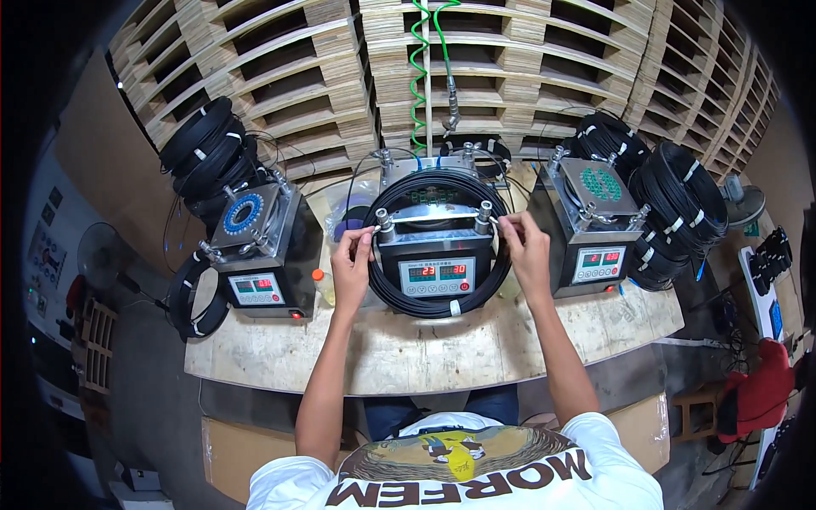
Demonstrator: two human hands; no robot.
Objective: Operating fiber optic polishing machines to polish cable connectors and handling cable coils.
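A bench machine [437, 246] with a red-lit digital panel stands before me at the middle of the table. A coil of black cable [380, 293] loops around it, its lower edge hanging below the panel. My left hand [350, 263] pinches the small lever at the front left metal clamp post [384, 223]. At the front right clamp post [484, 214], the thumb and fingers of my right hand [525, 245] close on the matching lever. Between the posts lies a metal plate [435, 213], partly covered by the coil.
Similar machines stand left [263, 255] with a blue ring of connectors and right [586, 229] with green ones. Stacked black cable coils [680, 191] flank them. An orange-capped bottle [324, 287] is by my left hand. Wooden pallets [510, 59] and a green air hose [418, 76] rise behind the wooden table [408, 357].
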